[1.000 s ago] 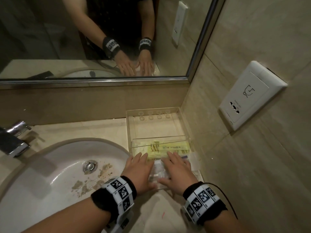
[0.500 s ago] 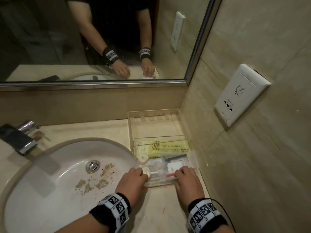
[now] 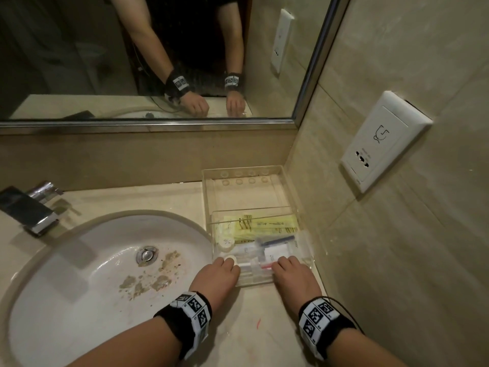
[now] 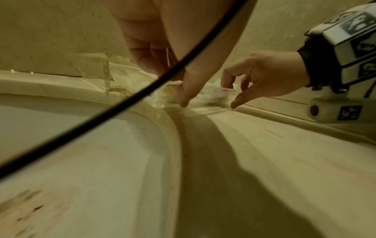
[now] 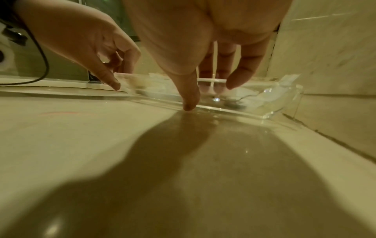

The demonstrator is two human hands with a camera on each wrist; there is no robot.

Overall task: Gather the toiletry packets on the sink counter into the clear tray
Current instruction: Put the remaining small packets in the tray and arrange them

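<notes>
Your left hand [image 3: 215, 274] and right hand [image 3: 292, 272] pinch the tray [image 3: 254, 280] at its 6 o'clock rim, fingers curled; lift evenly so the packets [image 3: 262, 226] stay in.

Dim, warm yellowish light from above. Broad soft shadows on the counter [image 5: 203, 161] under each wrist. Wrist views soft, noisy, bent at edges; head view sharper.
</notes>
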